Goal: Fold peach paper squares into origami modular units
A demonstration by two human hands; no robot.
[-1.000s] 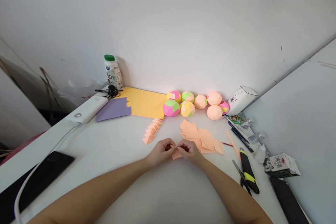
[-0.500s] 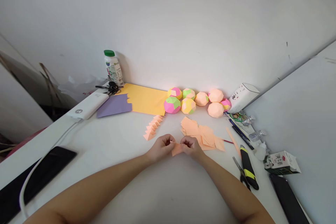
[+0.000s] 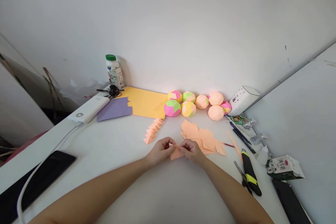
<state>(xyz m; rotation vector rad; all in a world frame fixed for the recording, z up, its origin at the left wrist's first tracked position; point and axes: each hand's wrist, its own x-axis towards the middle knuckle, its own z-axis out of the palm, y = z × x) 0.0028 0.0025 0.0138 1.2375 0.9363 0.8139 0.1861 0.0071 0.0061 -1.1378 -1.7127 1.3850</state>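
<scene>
A small piece of peach-coloured paper (image 3: 175,153) is pinched between both hands above the white table. My left hand (image 3: 161,151) grips its left side with thumb and fingers closed. On its right side, the fingertips of my right hand (image 3: 192,150) are pressed together on the paper. A row of folded peach paper pieces (image 3: 152,131) stands just beyond my left hand. Past my right hand lies a loose pile of flat peach paper pieces (image 3: 199,135). Several faceted paper balls (image 3: 188,109) in pink, green, yellow and peach sit along the wall.
Yellow (image 3: 147,103) and purple paper sheets (image 3: 115,109) lie at the back left, near a bottle (image 3: 114,71), keys (image 3: 113,91) and a white power bank (image 3: 90,108). Scissors (image 3: 244,178), a utility knife (image 3: 251,173), pens (image 3: 243,135) and a carton (image 3: 285,167) line the right.
The view has tilted slightly, so everything appears a little lower. My fingers have shifted on the peach paper, and more of it shows between them.
</scene>
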